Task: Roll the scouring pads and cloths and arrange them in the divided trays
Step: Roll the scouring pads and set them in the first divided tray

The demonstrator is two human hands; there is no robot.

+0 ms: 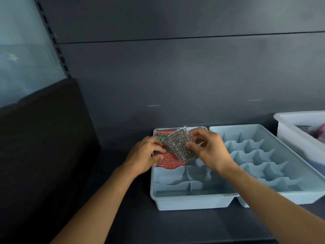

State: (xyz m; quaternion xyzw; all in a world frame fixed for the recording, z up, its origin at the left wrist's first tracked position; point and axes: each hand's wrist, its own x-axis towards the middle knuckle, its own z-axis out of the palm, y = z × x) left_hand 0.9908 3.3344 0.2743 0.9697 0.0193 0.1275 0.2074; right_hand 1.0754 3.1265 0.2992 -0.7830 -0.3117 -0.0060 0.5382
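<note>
A flat, roughly square silver scouring pad (pixel 177 147), of glittery woven metallic mesh, is held tilted in the air over the far half of the left tray (pixel 193 197). The left hand (pixel 144 154) has its fingers curled narrowly and pinches the pad's edge at 9 o'clock. The right hand (pixel 209 150) grips the opposite edge at 3 o'clock between thumb and bent fingers. Motion blur softens both sets of fingertips.

The left tray is pale blue moulded plastic with rounded corners and thin dividers whose top edges dip in shallow waves. Its far compartments, toward 12 o'clock, are packed with rolled pads (pixel 168 162), mostly sparkly red cylinders lying side by side. A green roll (pixel 160 138) sits just by the left fingers. The near compartments, toward 6 o'clock, show bare plastic.

Touching it at 3 o'clock is the right tray (pixel 299 175), of the same blue plastic, split into many small wavy-walled cells.

Further toward 2 o'clock stands a white plastic bin (pixel 288 132) holding blurred dark and pinkish material. All of this rests on a dark matte shelf (pixel 175 226) with a smooth grey back panel (pixel 175 67).
</note>
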